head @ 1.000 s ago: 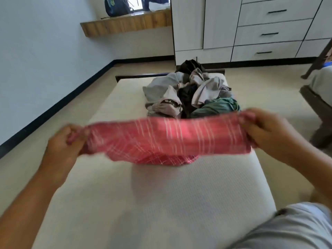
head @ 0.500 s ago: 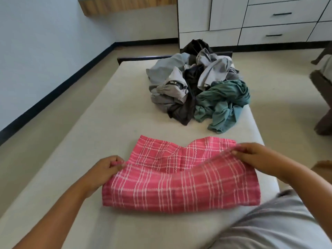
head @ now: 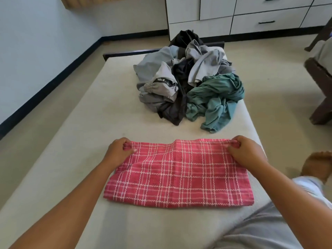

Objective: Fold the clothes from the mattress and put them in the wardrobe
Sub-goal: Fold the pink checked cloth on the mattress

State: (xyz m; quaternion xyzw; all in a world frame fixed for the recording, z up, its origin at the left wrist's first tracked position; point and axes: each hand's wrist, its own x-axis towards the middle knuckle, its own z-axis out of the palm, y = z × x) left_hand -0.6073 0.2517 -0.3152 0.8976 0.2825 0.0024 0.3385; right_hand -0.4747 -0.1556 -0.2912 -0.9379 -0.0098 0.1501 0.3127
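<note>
Our left hand (head: 117, 152) and right hand (head: 246, 153) have fingers (head: 131, 150) clamped on the red checked cloth's (head: 179, 178) far corners. A clothes pile (head: 190, 81) lies beyond them.

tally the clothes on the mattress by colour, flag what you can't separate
red cloth: 1
green garment: 1
grey garments: at least 2, tangled
dark garments: at least 1, tangled
Total: at least 5; the tangle hides the exact count.
</note>
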